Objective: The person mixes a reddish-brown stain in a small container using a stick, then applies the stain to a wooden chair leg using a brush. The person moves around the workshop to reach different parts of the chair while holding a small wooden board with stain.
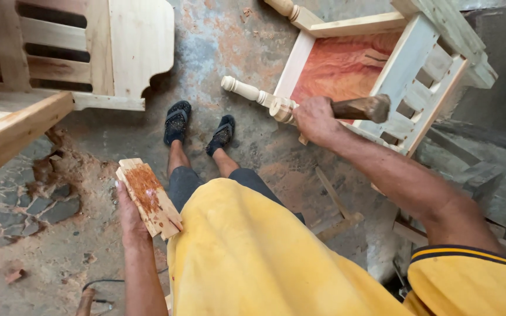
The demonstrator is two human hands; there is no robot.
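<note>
From the head camera, we are looking straight down over our yellow shirt (247, 257) at a dusty concrete floor (235, 52), with our two feet in black sandals (178, 122) standing side by side near the middle.

Our right hand (314, 120) is wrapping around the wooden handle of a hammer (361, 108), fingers curled tight together about it, the thumb side facing us. The hammer is lying roughly level, its dark far end reaching to the right over the slatted side of a pale wooden chair frame (417, 64). That frame is lying tipped on the floor at upper right, and we are seeing a reddish grained panel (341, 67) inside it. A turned leg (247, 90) of the frame is sticking out to the left, and our right hand is sitting just beside its thicker end, touching or nearly touching it; we cannot tell which.

Our left hand (129, 213) is holding a small flat wooden block (147, 196) low at the left, close against our hip. The block is resting tilted across the palm, its upper face smeared with reddish-brown stain. The fingers are hidden beneath the block, so we cannot tell how they are lying; only a fingertip is showing at the block's left edge.

At upper left, another unfinished wooden furniture piece (89, 47) is standing well apart from both hands.
</note>
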